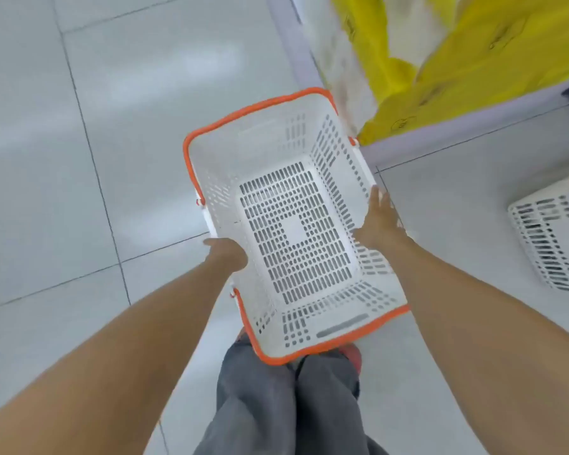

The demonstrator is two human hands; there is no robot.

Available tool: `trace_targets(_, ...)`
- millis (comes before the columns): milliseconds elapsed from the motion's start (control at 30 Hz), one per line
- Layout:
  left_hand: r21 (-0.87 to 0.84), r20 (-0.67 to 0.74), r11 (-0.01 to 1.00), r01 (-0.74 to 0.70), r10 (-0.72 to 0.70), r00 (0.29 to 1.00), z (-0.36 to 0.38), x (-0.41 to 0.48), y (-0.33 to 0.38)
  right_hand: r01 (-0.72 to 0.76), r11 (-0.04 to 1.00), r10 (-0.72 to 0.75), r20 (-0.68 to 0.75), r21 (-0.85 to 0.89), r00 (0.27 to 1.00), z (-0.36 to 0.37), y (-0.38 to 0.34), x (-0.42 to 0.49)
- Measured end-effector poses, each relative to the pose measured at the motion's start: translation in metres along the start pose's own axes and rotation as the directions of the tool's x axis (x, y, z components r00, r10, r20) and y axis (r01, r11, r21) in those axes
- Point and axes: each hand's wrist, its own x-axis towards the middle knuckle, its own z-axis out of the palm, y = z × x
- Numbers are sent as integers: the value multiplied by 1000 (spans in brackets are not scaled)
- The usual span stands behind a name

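A white slotted plastic basket (339, 326) with an orange rim and orange handles hangs empty in front of me, above the tiled floor. My left hand (227, 252) grips its left rim, fingers curled over the edge. My right hand (380, 221) is at the right rim, thumb inside the wall and fingers stretched along the outside. My grey trouser legs (286, 405) show below the basket.
A second white slotted basket (552, 238) lies tipped on the floor at the right edge. A pale purple-framed bin (296, 47) at the upper right holds yellow cloth (473, 60) and white cloth (339, 60). Grey tiled floor (112, 126) spreads to the left.
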Motion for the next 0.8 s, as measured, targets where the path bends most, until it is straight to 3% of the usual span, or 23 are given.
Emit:
trace_targets(133, -170, -110, 985, 39, -59, 992, 17, 4, -4, -140, 976, 159, -111, 167, 981, -1, -6, 11)
trace_targets(200, -203, -131, 978, 48, -75, 988, 12, -2, -17, -144, 969, 169, -109, 202, 980, -5, -7, 9)
trace_targets(367, -126, -122, 992, -18, 2, 992, -41, -33, -53, -112, 956, 132, -59, 271, 989, -28, -18, -31)
trace_targets(533, -149, -78, 988, 39, -51, 996, -141, -90, -91, -153, 878, 120, 100, 454, 988, -99, -75, -98)
trace_targets(800, -136, -144, 990, 26, -45, 989, -352, -133, -126, -142, 896, 86, 150, 420, 985, -249, -226, -181)
